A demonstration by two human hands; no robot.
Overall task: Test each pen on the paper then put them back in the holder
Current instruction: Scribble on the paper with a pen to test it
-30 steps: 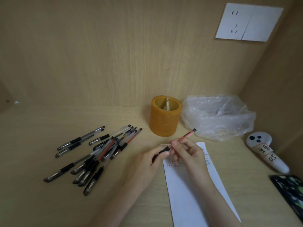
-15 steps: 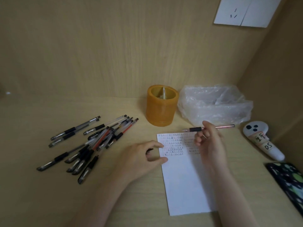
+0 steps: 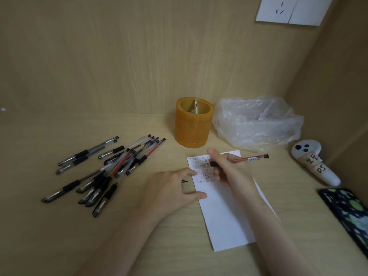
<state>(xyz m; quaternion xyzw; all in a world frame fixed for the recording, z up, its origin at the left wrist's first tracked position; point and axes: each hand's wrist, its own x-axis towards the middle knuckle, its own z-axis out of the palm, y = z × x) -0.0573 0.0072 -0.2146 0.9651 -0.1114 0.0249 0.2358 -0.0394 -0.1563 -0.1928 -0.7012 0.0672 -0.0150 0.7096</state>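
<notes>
Surroundings: a crumpled clear plastic bag (image 3: 256, 122) sits at the back of the tabletop (image 3: 39, 236), just right of the holder; a white controller (image 3: 312, 162) with handwritten labels lies near the right wall, and a dark phone case with green dots (image 3: 346, 212) lies at the right edge.
Wall: a white socket plate (image 3: 292, 9) is fixed high at the upper right.
In the way: the right forearm crosses the right side of the paper and hides part of it; the right hand covers some of the written marks.
Holder: an orange cylindrical holder (image 3: 192, 124) stands upright behind the paper, apart from both hands; it has a divider inside and something pale at the bottom that I cannot identify; no pens show in it.
Paper: a white sheet of paper (image 3: 223, 212) lies flat in front of the holder, with small rows of test marks across its top.
Loose pens: a pile of pens (image 3: 103, 170) lies scattered to the left, overlapping, well apart from the holder.
Right grip: the right hand (image 3: 231, 170) is curled round a red pen (image 3: 249, 159), tip down over the marked top of the paper, tail pointing right.
Left grip: the left hand (image 3: 173, 190) rests at the paper's left edge, thumb on the sheet, fingers curled round a small black pen cap (image 3: 184, 181).
</notes>
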